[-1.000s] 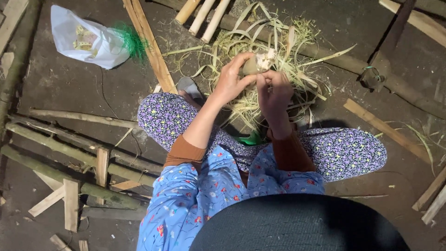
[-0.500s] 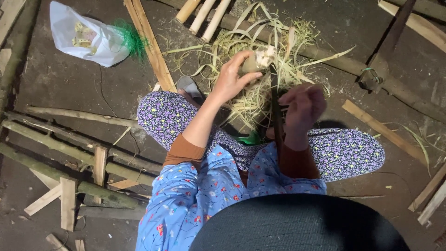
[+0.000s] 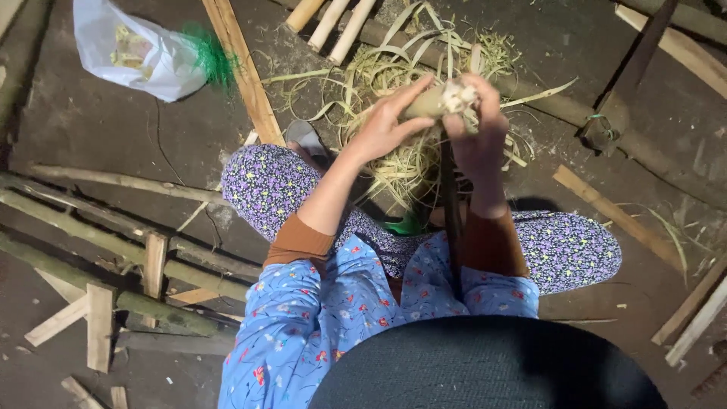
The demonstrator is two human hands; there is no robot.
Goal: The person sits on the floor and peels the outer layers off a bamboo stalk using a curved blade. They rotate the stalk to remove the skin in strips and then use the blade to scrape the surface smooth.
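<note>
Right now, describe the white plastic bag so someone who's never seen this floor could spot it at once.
Start at the long wooden plank slanting across the dark floor in the upper left. Just left of it lies the white plastic bag, crumpled, with pale yellowish contents showing through. A tuft of green strands at its mouth sets it apart from the surrounding sticks.

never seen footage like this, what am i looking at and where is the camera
The camera sits on a person's head and looks straight down, so you see their own arms, flowered blue top and purple patterned trousers from above. They sit on a dark floor. The left hand grips a short pale stalk, and the right hand closes over its frayed end; a dark, narrow tool hangs below that hand, though the grip on it is hard to see. Under the hands lies a heap of pale stripped fibres. Around it: a white plastic bag with a green tuft, long poles and flat wooden slats.
</note>
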